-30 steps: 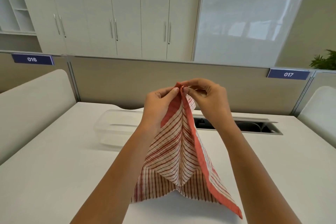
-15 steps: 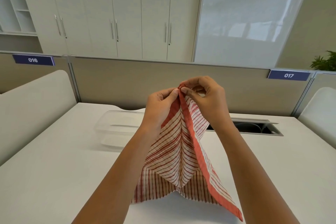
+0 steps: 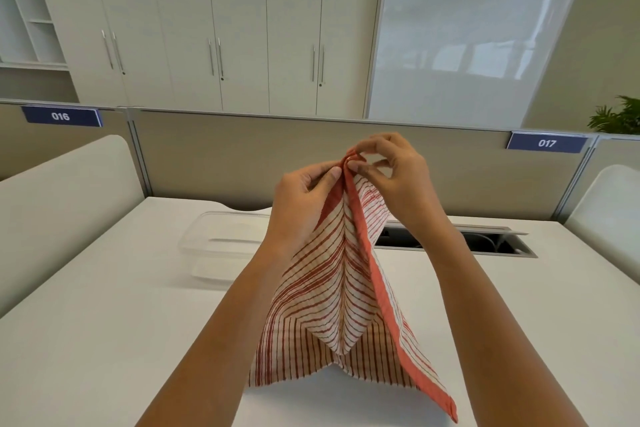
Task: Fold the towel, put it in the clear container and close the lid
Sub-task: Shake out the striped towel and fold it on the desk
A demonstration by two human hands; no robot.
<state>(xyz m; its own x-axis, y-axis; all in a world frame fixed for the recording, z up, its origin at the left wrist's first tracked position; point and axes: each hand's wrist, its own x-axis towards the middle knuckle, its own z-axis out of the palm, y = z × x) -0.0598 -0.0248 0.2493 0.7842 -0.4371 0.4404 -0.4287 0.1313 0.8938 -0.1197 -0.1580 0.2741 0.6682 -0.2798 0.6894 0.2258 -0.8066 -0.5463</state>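
From the head camera, the left hand [image 3: 304,198] and right hand [image 3: 398,177] pinched the striped towel [image 3: 339,288] at its top corners, its lower edge draped near the white table's [image 3: 104,322] near edge. The left forearm partly hid the clear container [image 3: 221,246] toward the far edge. Cabinets [image 3: 207,28] stood beyond the partition [image 3: 225,156].

Both hands — left hand [image 3: 304,198], right hand [image 3: 398,177] — pinch the striped towel [image 3: 339,295] above the table [image 3: 104,322].

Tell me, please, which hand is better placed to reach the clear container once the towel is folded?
Probably the left hand. The clear container sits on the white desk to the left of the towel, just beyond the left forearm. The right hand would have to cross over the towel.
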